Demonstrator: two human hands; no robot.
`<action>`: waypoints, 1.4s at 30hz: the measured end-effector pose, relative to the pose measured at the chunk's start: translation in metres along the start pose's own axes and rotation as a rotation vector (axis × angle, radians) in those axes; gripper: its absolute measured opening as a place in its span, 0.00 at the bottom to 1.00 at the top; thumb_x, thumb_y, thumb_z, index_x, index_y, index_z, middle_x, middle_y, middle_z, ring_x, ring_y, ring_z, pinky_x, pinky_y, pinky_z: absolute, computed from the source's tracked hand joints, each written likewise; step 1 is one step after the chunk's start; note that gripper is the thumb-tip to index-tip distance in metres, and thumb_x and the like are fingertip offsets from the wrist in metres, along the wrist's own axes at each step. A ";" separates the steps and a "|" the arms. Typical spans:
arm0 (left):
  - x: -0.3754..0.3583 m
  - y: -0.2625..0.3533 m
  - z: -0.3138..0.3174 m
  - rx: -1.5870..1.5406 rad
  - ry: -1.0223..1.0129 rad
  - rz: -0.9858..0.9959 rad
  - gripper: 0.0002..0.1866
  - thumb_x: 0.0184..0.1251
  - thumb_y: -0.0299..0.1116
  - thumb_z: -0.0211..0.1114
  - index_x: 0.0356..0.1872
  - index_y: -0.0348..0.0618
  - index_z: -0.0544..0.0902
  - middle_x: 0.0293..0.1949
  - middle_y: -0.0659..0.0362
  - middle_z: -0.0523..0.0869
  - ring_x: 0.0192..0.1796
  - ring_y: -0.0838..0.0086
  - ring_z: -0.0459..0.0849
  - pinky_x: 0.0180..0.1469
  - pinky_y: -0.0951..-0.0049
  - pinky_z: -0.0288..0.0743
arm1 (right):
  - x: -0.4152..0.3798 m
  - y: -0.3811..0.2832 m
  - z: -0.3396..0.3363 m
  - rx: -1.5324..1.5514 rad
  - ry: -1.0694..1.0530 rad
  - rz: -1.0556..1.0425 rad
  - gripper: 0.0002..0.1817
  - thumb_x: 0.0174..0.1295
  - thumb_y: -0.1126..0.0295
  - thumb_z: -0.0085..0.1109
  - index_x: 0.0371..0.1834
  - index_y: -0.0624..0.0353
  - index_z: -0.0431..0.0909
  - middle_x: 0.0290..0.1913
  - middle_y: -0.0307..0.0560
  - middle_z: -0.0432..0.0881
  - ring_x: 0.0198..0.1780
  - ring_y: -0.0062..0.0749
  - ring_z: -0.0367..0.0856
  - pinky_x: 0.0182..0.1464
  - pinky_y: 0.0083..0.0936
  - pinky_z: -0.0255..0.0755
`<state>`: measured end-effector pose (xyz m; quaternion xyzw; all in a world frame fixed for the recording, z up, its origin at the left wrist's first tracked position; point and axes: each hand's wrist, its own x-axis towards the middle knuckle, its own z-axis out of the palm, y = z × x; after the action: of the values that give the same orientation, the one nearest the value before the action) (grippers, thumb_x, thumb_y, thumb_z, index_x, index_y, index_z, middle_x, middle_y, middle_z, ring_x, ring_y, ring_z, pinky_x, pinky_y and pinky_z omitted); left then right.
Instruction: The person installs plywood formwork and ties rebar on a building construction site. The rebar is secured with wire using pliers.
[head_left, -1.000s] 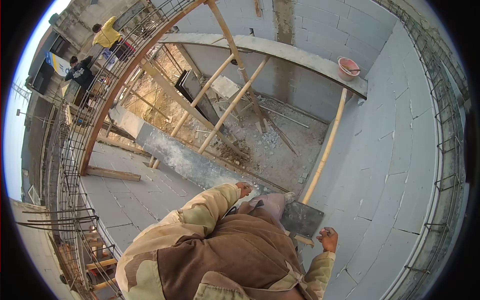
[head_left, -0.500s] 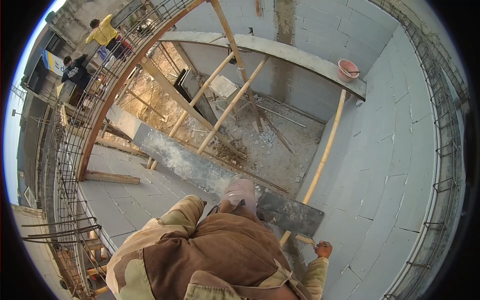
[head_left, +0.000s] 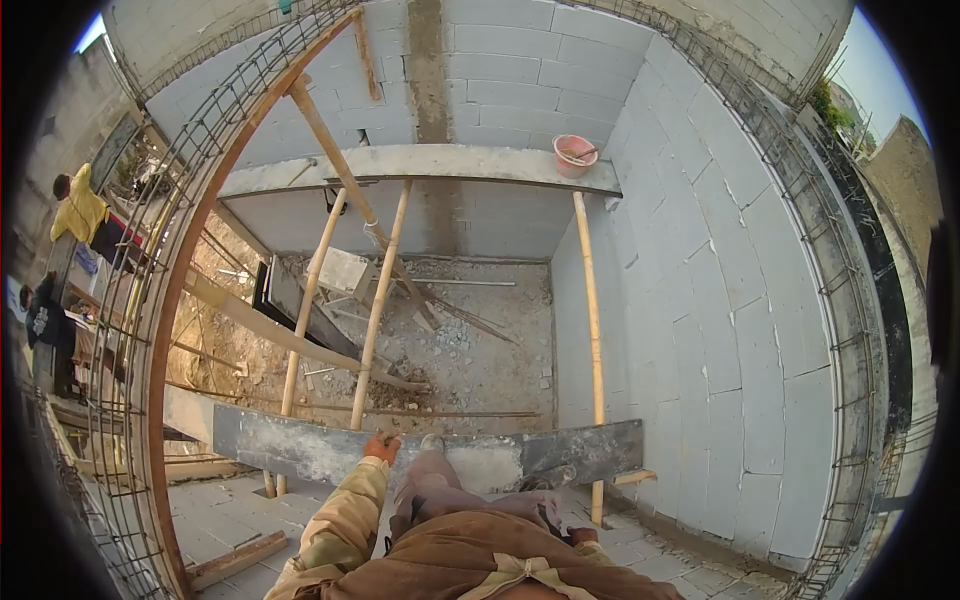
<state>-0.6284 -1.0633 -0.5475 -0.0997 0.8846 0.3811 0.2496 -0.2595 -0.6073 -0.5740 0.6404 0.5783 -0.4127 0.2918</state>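
My left hand [head_left: 381, 447] is held out over the grey scaffold plank [head_left: 300, 445], close to my left knee. Its fingers look loosely apart and I see nothing in them. Low beside my right hip is my right hand [head_left: 582, 537], dark and partly cut off by my clothing, so its fingers cannot be made out. My boot [head_left: 432, 443] rests on the plank, which lies across bamboo poles. One upright bamboo pole [head_left: 590, 320] rises near the right wall.
Across the gap, a second plank [head_left: 480, 160] carries a pink bucket [head_left: 575, 155]. Below lies a rubble-strewn floor [head_left: 480, 360]. Block walls [head_left: 700, 330] and rebar cages [head_left: 125, 400] border the space. Two people, one in a yellow top [head_left: 80, 213], are at the far left.
My view has swung to the right. My left hand has come forward over the plank, and my right hand has drawn in from the bamboo piece toward my hip.
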 end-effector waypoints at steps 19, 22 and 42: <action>-0.072 0.033 -0.251 -0.018 0.546 0.288 0.26 0.65 0.35 0.74 0.64 0.42 0.82 0.58 0.44 0.87 0.61 0.52 0.86 0.63 0.57 0.80 | 0.159 -0.104 0.080 -0.543 -0.525 -0.955 0.16 0.76 0.71 0.55 0.56 0.74 0.77 0.45 0.66 0.89 0.33 0.53 0.91 0.34 0.46 0.87; -0.099 0.136 -0.389 0.297 0.923 0.533 0.30 0.63 0.32 0.74 0.68 0.42 0.78 0.66 0.44 0.81 0.71 0.48 0.77 0.72 0.55 0.71 | 0.118 -0.181 0.080 -0.056 -0.410 -0.515 0.13 0.76 0.72 0.53 0.55 0.70 0.76 0.41 0.65 0.89 0.32 0.50 0.90 0.32 0.44 0.87; -0.078 0.025 -0.709 -0.082 0.291 -0.159 0.41 0.77 0.68 0.54 0.68 0.36 0.75 0.59 0.48 0.86 0.56 0.63 0.88 0.53 0.59 0.86 | -0.032 -0.263 0.155 0.246 0.080 -0.099 0.12 0.74 0.73 0.55 0.54 0.69 0.80 0.40 0.68 0.87 0.33 0.57 0.91 0.31 0.49 0.86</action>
<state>-0.8300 -1.5603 -0.0765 -0.2337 0.8843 0.3777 0.1439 -0.5466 -0.7134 -0.5946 0.6580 0.5655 -0.4683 0.1671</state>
